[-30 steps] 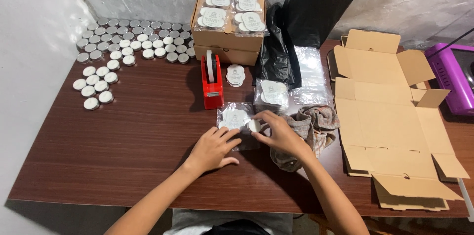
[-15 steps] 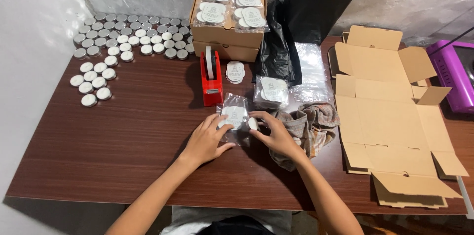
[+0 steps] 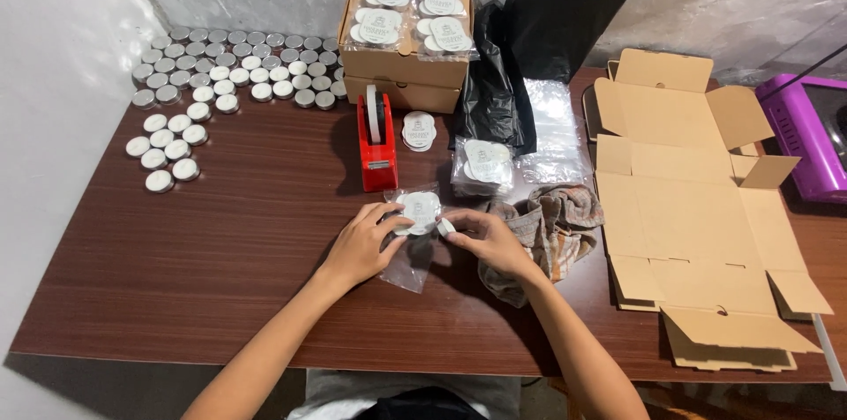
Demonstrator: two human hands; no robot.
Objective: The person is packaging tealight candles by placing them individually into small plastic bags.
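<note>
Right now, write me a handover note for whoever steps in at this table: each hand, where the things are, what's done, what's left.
Left hand: grip on the clear bag and the white round-edged pieces in it.
Right hand: pinching the bag's right side; what sits between the fingertips is too small to tell.
Things: red tape dispenser just behind the bag; one filled bag to its right, more on the cardboard box at the back; loose stack by the dispenser; cloth by the right hand; flat unfolded carton at right.
Done: several bags filled.
Left, as it looks: this bag is not closed; small round tins sit loose at far left.
</note>
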